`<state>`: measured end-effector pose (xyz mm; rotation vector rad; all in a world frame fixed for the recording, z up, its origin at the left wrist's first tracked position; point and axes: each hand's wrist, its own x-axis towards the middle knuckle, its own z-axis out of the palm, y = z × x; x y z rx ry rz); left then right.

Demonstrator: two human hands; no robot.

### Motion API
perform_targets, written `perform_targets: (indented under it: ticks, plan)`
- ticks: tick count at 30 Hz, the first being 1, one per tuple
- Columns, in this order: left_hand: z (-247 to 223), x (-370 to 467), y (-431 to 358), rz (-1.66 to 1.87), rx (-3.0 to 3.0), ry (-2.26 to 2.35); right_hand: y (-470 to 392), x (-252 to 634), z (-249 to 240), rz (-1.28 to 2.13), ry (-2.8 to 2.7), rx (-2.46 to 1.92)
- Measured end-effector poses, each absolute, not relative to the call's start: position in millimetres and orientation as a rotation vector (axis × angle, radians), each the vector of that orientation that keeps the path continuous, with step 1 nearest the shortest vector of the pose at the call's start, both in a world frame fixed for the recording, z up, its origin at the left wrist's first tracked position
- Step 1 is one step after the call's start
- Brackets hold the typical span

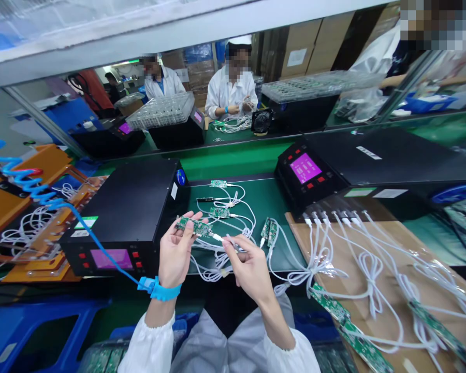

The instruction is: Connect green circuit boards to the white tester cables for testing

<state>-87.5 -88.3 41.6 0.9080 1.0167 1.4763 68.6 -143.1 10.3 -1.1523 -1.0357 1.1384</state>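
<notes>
My left hand (176, 251), with a blue wrist strap (159, 289) on its wrist, is closed on a green circuit board (196, 227), thumb on top. Pinched in my right hand (252, 264) is a white cable plug (216, 237) at the board's right end. Whether the plug is fully seated, I cannot tell. Behind my hands, more circuit boards (219, 213) with white cables (248, 212) lie on the green mat. To the right of my right hand, a pair of boards (270, 231) rests beside a looped cable.
Black boxes with pink screens stand left (120, 207) and right (310, 168). Several white cables run from the right box over brown cardboard (349, 269), where more boards (365, 344) lie. A coiled blue cord (34, 184) reaches my wrist strap. Across the bench sits a co-worker (233, 85).
</notes>
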Motion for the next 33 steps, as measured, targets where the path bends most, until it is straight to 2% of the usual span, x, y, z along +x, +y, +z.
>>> perform_targets:
  ticks: [7, 24, 28, 33]
  plan:
    - [37, -101, -90, 1.370, 1.003, 1.032, -145, 71, 13, 1.083, -1.105, -1.125]
    - [42, -92, -93, 1.427, 1.032, 1.066, -143, 64, 8, 1.112, -0.961, -1.125]
    - [33, -90, -97, 1.431, 1.133, 1.174, -149, 55, 1, 0.970, -0.912, -1.032]
    - [27, -84, -102, 1.539, 1.334, 1.358, -154, 32, 1, 0.707, -1.135, -0.987]
